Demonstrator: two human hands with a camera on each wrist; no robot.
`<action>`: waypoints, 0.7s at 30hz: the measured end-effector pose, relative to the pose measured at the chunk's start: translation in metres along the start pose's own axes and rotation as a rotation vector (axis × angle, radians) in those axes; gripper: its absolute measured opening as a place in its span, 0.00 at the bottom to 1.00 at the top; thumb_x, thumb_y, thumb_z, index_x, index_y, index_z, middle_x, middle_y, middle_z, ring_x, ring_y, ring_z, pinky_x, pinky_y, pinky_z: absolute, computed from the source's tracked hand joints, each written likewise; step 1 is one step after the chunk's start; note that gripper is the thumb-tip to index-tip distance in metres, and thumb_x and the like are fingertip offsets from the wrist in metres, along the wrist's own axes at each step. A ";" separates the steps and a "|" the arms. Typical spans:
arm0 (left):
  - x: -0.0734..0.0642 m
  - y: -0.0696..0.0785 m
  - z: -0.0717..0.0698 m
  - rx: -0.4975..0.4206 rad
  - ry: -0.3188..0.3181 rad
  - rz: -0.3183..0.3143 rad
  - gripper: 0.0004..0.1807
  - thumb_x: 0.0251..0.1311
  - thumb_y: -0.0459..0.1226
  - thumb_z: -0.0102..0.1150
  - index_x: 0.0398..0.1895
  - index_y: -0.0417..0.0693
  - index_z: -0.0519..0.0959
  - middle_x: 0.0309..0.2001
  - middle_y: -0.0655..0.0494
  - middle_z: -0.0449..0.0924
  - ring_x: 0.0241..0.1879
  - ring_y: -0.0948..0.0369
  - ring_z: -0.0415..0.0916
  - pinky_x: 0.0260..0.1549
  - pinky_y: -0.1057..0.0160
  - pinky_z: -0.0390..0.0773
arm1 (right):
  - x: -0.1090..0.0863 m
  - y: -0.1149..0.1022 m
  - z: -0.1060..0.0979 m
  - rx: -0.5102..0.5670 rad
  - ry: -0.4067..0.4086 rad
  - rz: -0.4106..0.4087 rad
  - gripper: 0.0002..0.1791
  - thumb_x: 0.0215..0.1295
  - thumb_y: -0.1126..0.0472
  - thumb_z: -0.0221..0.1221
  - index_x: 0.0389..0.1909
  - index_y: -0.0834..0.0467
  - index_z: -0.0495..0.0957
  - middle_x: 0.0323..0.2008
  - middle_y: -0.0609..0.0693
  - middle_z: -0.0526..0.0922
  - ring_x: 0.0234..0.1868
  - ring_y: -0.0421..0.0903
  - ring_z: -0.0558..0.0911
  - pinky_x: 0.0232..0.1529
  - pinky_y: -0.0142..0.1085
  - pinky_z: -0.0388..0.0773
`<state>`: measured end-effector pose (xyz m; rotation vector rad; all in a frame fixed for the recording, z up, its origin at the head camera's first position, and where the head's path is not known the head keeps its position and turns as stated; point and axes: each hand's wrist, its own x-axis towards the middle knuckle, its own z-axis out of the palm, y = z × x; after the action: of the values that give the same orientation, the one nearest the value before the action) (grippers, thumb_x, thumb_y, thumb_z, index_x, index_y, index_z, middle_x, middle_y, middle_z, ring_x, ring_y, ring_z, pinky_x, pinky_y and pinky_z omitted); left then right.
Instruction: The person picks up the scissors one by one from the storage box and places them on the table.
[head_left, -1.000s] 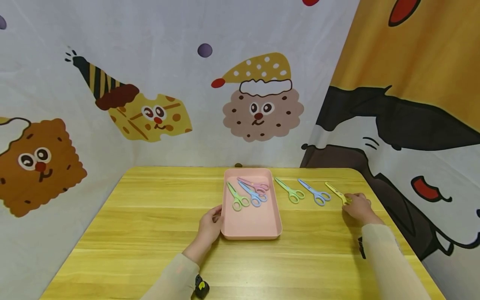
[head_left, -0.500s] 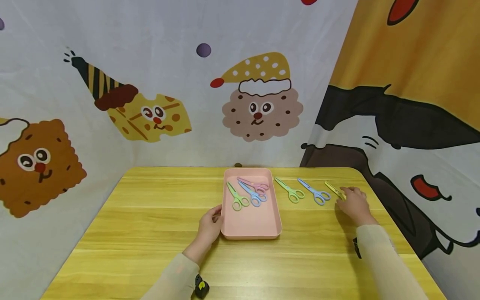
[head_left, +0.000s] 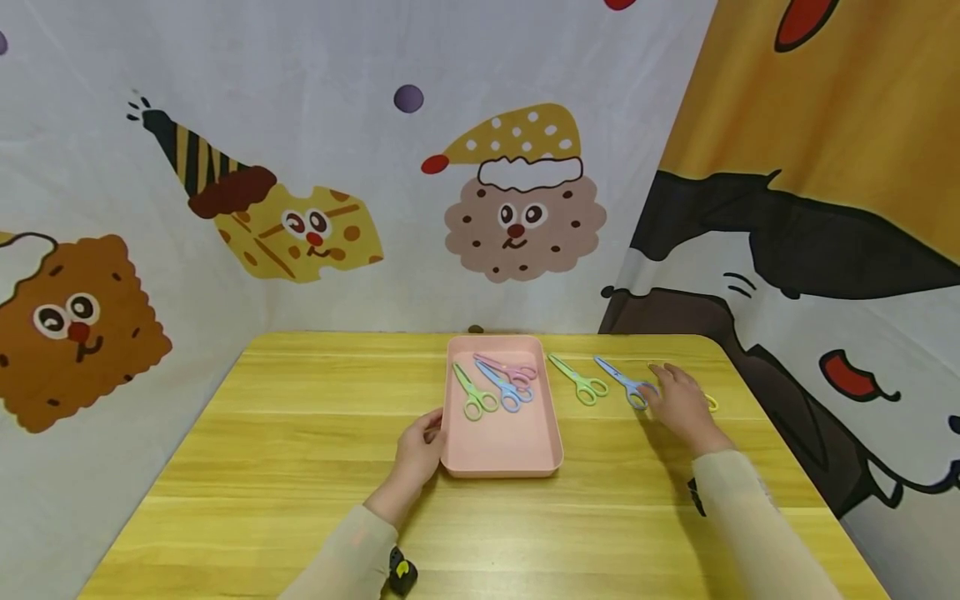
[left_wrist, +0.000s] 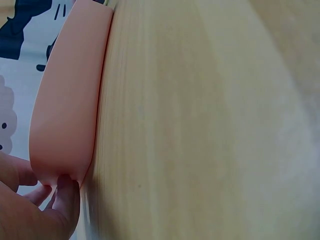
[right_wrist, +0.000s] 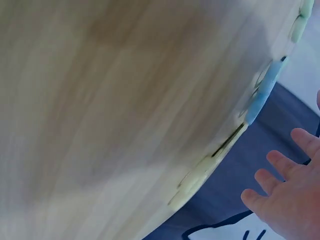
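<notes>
My left hand (head_left: 418, 452) holds the left side of a pink tray (head_left: 502, 446); in the left wrist view its thumb (left_wrist: 65, 197) lies against the outer wall. Inside the tray lie green scissors (head_left: 471, 392), blue scissors (head_left: 504, 387) and pink scissors (head_left: 517, 372). My right hand (head_left: 681, 410) holds nothing and hovers with spread fingers above the table, overlapping a pair of blue scissors (head_left: 615, 372) in the head view. It mostly hides the yellow scissors (head_left: 712, 403), whose handle loop shows; the right wrist view has these yellow scissors (right_wrist: 195, 177) lying flat.
Between the tray and the loose blue scissors lies another pair of green scissors (head_left: 573, 377). Everything rests on a wood-grain table (head_left: 315, 400). Behind it hangs a cartoon-printed cloth (head_left: 330, 100), close along the back edge.
My right hand has come off the yellow scissors and moved left toward the blue ones, its fingers spreading. The yellow scissors stay on the table. The left hand and tray have not moved.
</notes>
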<state>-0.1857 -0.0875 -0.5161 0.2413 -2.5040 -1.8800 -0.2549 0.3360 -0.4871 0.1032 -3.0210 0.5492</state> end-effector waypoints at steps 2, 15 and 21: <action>0.000 0.000 0.000 -0.003 -0.002 0.000 0.21 0.64 0.28 0.50 0.61 0.36 0.70 0.54 0.41 0.75 0.51 0.51 0.75 0.47 0.60 0.81 | 0.000 -0.005 0.002 0.004 0.008 -0.018 0.33 0.70 0.48 0.50 0.67 0.66 0.60 0.66 0.74 0.55 0.64 0.74 0.55 0.61 0.69 0.53; 0.000 -0.001 0.000 0.001 -0.009 0.012 0.21 0.65 0.28 0.50 0.61 0.36 0.71 0.54 0.40 0.75 0.51 0.51 0.75 0.47 0.60 0.81 | -0.001 -0.033 0.011 0.042 -0.007 -0.075 0.33 0.70 0.47 0.51 0.69 0.62 0.59 0.68 0.70 0.55 0.67 0.72 0.54 0.60 0.69 0.53; 0.000 0.000 -0.001 0.006 -0.008 0.010 0.21 0.64 0.28 0.50 0.61 0.36 0.71 0.54 0.40 0.75 0.51 0.51 0.75 0.47 0.60 0.81 | 0.000 -0.046 0.016 0.055 0.017 -0.118 0.33 0.69 0.49 0.52 0.68 0.63 0.60 0.67 0.70 0.57 0.65 0.71 0.58 0.62 0.66 0.57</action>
<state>-0.1857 -0.0881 -0.5159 0.2217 -2.5114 -1.8740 -0.2523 0.2876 -0.4862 0.2765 -2.9602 0.6194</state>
